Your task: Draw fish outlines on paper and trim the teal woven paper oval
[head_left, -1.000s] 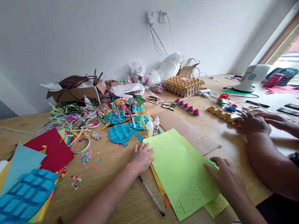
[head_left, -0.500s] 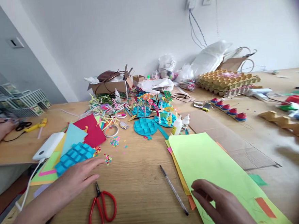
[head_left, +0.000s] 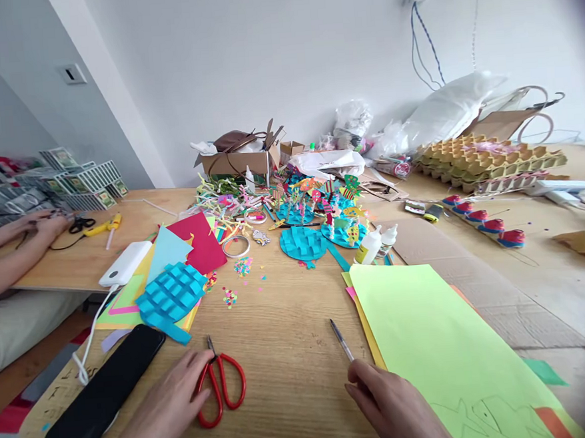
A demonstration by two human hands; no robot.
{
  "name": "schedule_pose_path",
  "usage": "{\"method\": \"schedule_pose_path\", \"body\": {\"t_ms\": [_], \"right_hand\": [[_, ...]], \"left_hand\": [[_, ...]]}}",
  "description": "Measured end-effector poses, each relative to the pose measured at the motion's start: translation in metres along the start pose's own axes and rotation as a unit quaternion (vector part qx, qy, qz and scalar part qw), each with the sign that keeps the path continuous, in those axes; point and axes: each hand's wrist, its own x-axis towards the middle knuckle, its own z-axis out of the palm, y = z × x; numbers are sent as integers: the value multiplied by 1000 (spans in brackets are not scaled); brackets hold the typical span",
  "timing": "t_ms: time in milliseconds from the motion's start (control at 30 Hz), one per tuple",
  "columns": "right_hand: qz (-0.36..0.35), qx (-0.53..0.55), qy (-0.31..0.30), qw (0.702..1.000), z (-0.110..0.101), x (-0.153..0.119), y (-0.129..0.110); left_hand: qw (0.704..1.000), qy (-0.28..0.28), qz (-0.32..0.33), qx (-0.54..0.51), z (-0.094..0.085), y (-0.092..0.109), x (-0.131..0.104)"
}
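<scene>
Red scissors (head_left: 221, 371): overlapped by left hand (head_left: 179, 390), its fingers parted, toward the worktop's (head_left: 282, 353) near edge.
Clear pen (head_left: 341, 340): partly covered by right hand (head_left: 385, 399), fingers curled; grip cannot be told.

Pen (head_left: 341, 339) partly hidden by fingers (head_left: 364, 375)

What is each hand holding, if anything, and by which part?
The right hand is at the pen, near end; the left hand at the scissors, left loop; whether either grips cannot be told.
</scene>
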Motion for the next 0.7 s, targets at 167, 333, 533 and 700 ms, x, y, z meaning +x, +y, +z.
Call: {"method": "schedule_pose_path", "body": {"t_ms": [167, 333, 533, 700], "right_hand": [[21, -19, 35, 999, 3, 3, 3], [92, -89, 17, 992, 1, 5, 5], [117, -120, 1, 986, -2, 21, -3], [140, -122, 14, 982, -14, 40, 1]], "left_hand": [[998, 21, -23, 57, 13, 12, 2], [998, 52, -40, 22, 24, 2, 5], [986, 103, 23, -127, 18, 5, 12], [947, 8, 30, -319, -4, 46, 23]]}}
